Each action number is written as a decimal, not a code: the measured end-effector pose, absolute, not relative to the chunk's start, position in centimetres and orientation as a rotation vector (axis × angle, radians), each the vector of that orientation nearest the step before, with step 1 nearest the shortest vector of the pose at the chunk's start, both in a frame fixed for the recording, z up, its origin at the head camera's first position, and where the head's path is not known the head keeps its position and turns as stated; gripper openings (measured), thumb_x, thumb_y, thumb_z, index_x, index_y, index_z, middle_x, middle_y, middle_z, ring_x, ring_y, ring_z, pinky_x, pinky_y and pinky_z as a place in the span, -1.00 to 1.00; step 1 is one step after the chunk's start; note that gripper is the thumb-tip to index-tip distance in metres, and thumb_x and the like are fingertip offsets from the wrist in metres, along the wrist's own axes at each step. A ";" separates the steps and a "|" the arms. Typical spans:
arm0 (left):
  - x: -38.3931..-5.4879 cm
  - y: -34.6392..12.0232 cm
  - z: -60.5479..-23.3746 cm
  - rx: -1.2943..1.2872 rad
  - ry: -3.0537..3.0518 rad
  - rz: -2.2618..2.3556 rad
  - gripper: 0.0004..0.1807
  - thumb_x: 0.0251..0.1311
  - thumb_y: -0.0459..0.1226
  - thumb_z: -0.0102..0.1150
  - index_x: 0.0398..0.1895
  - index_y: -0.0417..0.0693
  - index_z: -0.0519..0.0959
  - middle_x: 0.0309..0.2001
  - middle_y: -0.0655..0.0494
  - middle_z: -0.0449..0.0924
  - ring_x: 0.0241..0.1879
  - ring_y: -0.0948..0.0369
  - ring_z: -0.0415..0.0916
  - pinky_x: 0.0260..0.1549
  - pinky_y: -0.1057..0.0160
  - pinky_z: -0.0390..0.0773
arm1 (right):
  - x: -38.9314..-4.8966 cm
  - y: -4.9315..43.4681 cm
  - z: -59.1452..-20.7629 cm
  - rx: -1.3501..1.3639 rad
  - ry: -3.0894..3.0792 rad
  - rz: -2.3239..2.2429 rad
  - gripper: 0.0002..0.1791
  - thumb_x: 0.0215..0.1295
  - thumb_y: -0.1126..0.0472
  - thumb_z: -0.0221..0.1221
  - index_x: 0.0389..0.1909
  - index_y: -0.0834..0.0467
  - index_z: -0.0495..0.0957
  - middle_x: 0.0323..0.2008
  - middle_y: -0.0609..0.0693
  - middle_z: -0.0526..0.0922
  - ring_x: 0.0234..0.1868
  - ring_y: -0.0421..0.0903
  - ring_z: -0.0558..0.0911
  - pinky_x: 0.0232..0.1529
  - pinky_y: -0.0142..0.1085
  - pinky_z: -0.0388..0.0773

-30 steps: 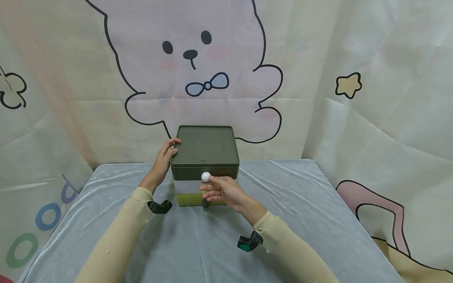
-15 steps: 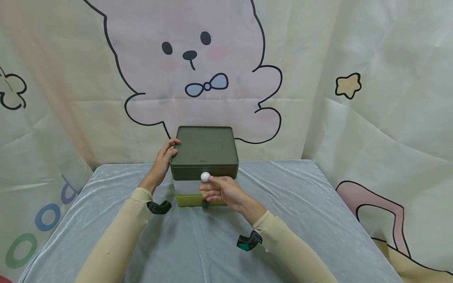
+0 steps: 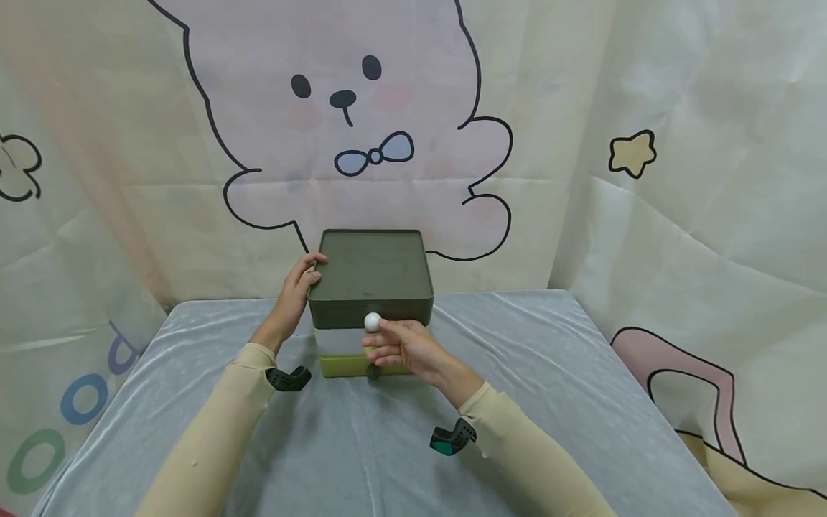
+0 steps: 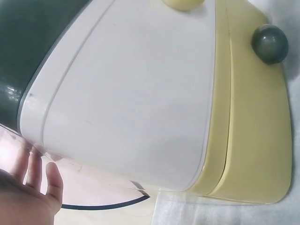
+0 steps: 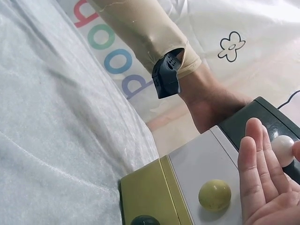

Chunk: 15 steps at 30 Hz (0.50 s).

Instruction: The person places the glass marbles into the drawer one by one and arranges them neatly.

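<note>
In the head view, a small box of stacked drawers stands at the back of the table, with a dark green top section (image 3: 371, 266), a white middle drawer (image 3: 336, 341) and a yellow-green bottom drawer (image 3: 339, 366). My right hand (image 3: 416, 352) pinches the round white knob (image 3: 372, 322) on the dark green front between thumb and forefinger. Its other fingers extend below, partly over a yellow knob (image 5: 215, 195). At the box's upper left edge rests my left hand (image 3: 293, 294), fingertips at the top rim. The left wrist view shows its fingers (image 4: 35, 171) stretched out against that side.
A dark green round knob (image 4: 270, 44) sits on the bottom drawer. Pale grey-blue cloth (image 3: 517, 402) covers the table. Printed curtains with a bear (image 3: 362, 179) hang close behind the box and along the sides. Each wrist carries a black device (image 3: 452, 436).
The view has shifted very slightly. Both hands keep the same places on the box, the right one on the white knob throughout.
</note>
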<state>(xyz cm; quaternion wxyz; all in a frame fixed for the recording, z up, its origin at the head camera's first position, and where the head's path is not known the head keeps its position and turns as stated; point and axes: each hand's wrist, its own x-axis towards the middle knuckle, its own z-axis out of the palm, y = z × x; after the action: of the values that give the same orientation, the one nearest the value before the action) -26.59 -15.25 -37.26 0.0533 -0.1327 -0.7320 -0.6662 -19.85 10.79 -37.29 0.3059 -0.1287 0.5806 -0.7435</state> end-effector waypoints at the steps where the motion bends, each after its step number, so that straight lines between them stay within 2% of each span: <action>1: -26.6 -15.3 -37.2 -0.401 -2.225 -2.024 -0.60 0.54 -0.26 -0.31 0.35 -0.10 0.25 0.45 -0.05 0.14 0.24 0.12 0.22 0.16 0.15 0.26 | -19.9 10.8 -37.3 -0.340 1.537 -1.967 -0.39 0.60 0.04 -0.05 0.34 0.50 0.29 -0.29 -0.15 0.79 -0.37 -0.27 0.75 -0.23 -0.41 0.68; 11: -26.7 -15.3 -37.0 -0.418 -2.209 -2.039 -0.58 0.51 -0.28 -0.29 0.36 -0.15 0.23 0.49 -0.07 0.10 0.36 0.08 0.11 0.21 0.14 0.20 | -19.9 10.8 -37.1 -0.355 1.549 -1.966 -0.37 0.61 0.05 -0.06 0.35 0.53 0.27 -0.29 -0.15 0.80 -0.36 -0.27 0.76 -0.22 -0.40 0.68; 15: -26.6 -15.3 -37.0 -0.408 -2.219 -2.045 -0.59 0.51 -0.27 -0.30 0.36 -0.13 0.23 0.50 -0.07 0.08 0.31 0.09 0.17 0.19 0.15 0.23 | -19.9 10.8 -37.2 -0.340 1.554 -1.959 -0.38 0.60 0.05 -0.06 0.36 0.52 0.27 -0.28 -0.14 0.80 -0.35 -0.26 0.76 -0.22 -0.40 0.68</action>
<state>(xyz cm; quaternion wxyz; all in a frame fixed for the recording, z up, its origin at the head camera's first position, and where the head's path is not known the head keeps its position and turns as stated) -26.56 -15.29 -37.05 0.0484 -0.1340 -0.7279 -0.6708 -19.90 10.79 -37.15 0.3043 -0.1284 0.5866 -0.7395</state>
